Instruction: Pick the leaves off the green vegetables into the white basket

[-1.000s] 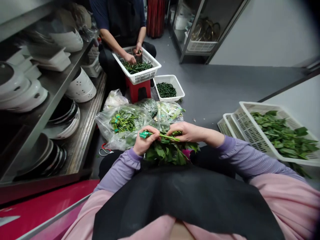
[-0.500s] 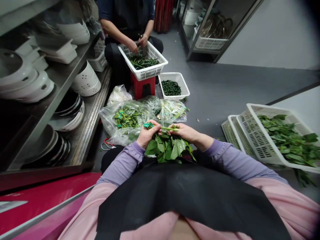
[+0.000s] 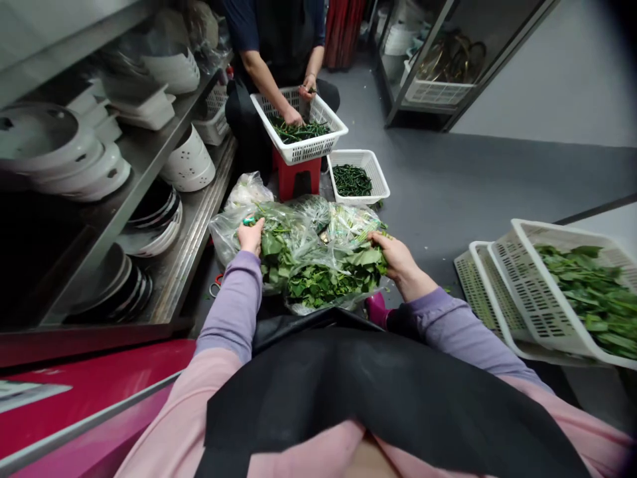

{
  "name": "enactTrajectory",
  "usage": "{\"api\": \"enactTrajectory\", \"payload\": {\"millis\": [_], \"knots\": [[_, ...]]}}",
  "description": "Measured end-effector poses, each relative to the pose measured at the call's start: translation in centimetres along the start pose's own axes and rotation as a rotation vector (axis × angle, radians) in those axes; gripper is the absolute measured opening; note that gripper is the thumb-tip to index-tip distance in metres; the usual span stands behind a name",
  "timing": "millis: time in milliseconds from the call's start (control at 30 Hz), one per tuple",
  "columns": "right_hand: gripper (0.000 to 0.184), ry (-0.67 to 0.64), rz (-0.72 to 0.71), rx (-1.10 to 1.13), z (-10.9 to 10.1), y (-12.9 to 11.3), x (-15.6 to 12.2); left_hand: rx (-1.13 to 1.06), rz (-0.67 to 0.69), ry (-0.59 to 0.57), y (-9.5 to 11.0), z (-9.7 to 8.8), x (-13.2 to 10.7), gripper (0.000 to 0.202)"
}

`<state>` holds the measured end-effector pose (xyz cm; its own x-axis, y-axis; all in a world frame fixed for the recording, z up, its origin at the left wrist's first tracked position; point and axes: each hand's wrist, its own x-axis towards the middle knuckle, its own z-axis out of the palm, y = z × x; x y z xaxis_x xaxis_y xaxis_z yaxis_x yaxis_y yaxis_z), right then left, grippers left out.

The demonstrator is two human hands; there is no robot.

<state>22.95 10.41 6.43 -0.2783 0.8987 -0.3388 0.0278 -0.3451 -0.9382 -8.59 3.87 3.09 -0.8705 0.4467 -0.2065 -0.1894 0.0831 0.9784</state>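
My left hand (image 3: 250,236) is closed round the stem end of a bunch of leafy greens (image 3: 323,275), a green tie showing at its fingertips. My right hand (image 3: 391,254) grips the leafy end of the same bunch. The greens lie spread across clear plastic bags of bundled greens (image 3: 298,229) on the floor in front of my knees. A black apron covers my lap below the hands.
A white basket of picked leaves (image 3: 557,292) stands at the right on stacked baskets. Opposite me a person sorts green stalks in a white basket (image 3: 308,143) on a red stool; a smaller basket (image 3: 375,182) lies beside it. Steel shelves with dishes (image 3: 144,153) run along the left. Scissors (image 3: 215,285) lie on the floor.
Both hands have moved apart and forward, from my lap out over the plastic bags, spreading the bunch of greens between them. The view has tilted up a little.
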Motion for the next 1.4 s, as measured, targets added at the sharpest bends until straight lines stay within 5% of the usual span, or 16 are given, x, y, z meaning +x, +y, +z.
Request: {"api": "enactTrajectory", "payload": {"millis": [100, 267, 500, 700, 933, 1233, 1400], "knots": [[0.022, -0.028, -0.009, 0.056, 0.1, -0.2, -1.6, 0.036, -0.127, 0.061, -1.2, 0.0, 2.4, 0.017], [0.025, -0.197, -0.05, -0.011, 0.2, -0.9, -2.9, 0.06, -0.067, -0.035, -0.1, 0.0, 0.5, 0.021], [0.021, -0.305, -0.569, -0.759, 4.0, -5.0, -4.1, -0.097, -0.112, -0.611, 3.3, 0.4, -7.4, 0.035], [0.025, -0.437, -0.545, -1.133, 8.2, -5.3, -3.5, -0.146, -0.258, -0.937, 4.2, 0.3, -11.6, 0.035], [0.025, -0.628, -0.154, -0.647, 6.5, -4.2, -2.3, -0.158, -0.358, -1.088, 4.2, -0.5, -11.0, 0.035], [0.027, -0.606, 0.134, -0.262, 7.2, -3.4, -3.1, -0.17, -0.341, -1.077, 3.3, -0.8, -10.3, 0.032], [0.028, -0.575, 0.179, -0.115, 7.7, -2.5, -3.1, -0.139, -0.35, -1.052, 3.2, -0.8, -10.4, 0.025]]}}
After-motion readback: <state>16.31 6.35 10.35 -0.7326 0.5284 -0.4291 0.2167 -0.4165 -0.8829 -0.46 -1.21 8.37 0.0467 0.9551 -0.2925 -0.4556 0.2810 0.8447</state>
